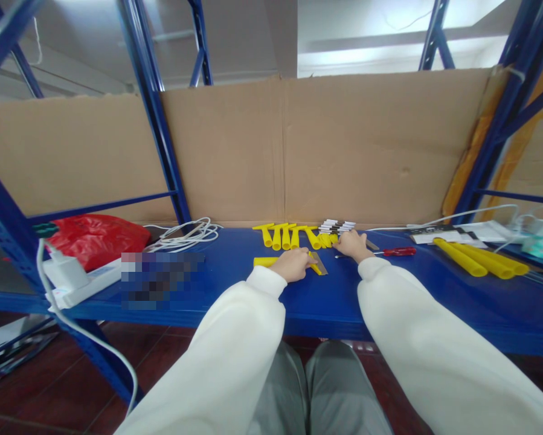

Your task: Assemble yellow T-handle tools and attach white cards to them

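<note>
Bright, even, cool light fills the scene, strongest high beyond the right hand, where the white ceiling washes out into glare. Shadows near the hands are soft and faint. Left of the left hand, a glossy red plastic bag catches highlights, and a blocky pixelated patch hides detail. Wide-angle distortion makes the blue metal posts lean outward.

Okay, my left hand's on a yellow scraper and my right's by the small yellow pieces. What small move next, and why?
Perhaps pinch one of the small yellow pieces with your right hand and bring it to the scraper: they lie right at that hand, while your left hand holds the scraper by its handle.
</note>
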A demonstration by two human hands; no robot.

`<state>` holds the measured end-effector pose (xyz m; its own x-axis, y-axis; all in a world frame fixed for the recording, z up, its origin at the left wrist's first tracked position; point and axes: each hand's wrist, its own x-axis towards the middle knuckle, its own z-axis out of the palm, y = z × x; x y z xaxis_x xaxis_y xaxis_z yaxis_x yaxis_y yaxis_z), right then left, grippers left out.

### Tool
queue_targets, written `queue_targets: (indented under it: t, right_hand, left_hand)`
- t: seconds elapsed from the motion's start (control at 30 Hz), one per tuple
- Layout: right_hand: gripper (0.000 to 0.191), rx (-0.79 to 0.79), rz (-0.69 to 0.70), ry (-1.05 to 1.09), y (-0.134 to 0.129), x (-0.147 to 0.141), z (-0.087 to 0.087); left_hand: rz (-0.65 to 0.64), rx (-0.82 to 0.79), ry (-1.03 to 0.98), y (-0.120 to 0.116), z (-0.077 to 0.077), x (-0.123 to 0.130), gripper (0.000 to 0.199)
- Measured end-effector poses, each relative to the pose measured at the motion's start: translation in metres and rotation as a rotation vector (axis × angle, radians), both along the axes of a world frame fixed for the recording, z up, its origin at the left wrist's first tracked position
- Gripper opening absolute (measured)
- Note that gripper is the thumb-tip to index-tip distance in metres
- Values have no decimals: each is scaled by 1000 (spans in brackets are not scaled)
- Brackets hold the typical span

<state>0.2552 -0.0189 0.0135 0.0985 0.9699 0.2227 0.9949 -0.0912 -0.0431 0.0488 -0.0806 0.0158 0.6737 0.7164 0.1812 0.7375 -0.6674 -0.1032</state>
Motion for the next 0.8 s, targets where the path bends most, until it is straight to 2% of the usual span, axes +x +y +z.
queue_targets:
  t: [0.23,0.47,0.6,0.8]
  right_hand:
    - [36,48,-28,-25,-2,-1,0]
    - [36,68,-90,44,-3,6,0]
    - [37,55,-165,123,4,12,-4]
    - [32,169,-219,317,3,20,-5]
  left_hand:
    - [0,-10,-12,0,0,0,38]
    - [15,-4,-3,1,-2,-1,38]
    - [11,-9,6,0,-1,-1,38]
    - [21,-12,-8,2,-3,-1,40]
